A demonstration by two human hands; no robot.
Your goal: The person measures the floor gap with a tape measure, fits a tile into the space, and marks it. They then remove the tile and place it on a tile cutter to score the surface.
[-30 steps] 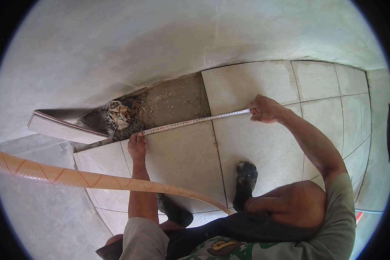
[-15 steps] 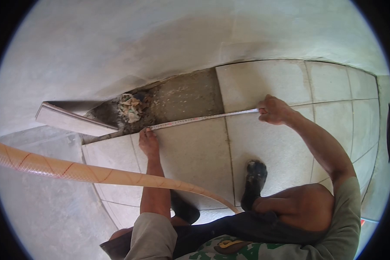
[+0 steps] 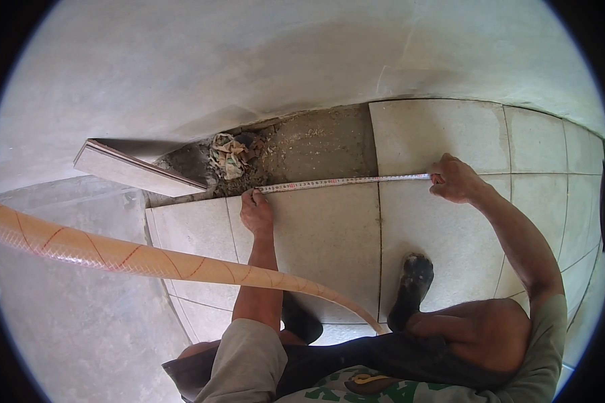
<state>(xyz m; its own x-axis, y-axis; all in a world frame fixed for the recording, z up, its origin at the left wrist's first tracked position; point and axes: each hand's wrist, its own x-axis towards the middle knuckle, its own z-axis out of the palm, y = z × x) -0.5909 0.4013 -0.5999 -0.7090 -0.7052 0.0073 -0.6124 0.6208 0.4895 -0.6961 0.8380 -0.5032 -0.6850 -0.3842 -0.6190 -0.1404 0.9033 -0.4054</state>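
Note:
A white measuring tape point(image 3: 343, 181) is stretched along the edge between the laid floor tiles point(image 3: 323, 242) and a bare strip of rough mortar point(image 3: 323, 144). My left hand point(image 3: 256, 210) pinches its left end near the mortar's lower edge. Over the tiles on the right, my right hand point(image 3: 454, 180) has its fingers closed on the tape's other end. Crumpled scraps point(image 3: 233, 156) lie on the mortar, up and left of my left hand.
Stacked loose tiles point(image 3: 138, 168) lean at the left by the wall point(image 3: 249, 60). A thick orange hose point(image 3: 154, 260) crosses over my left forearm. My dark-covered feet point(image 3: 413, 279) stand on the tiles below the tape.
The whole view has shifted, so the floor, tiles and hands appear farther right. Both hands still hold the tape, whose markings now face up more clearly.

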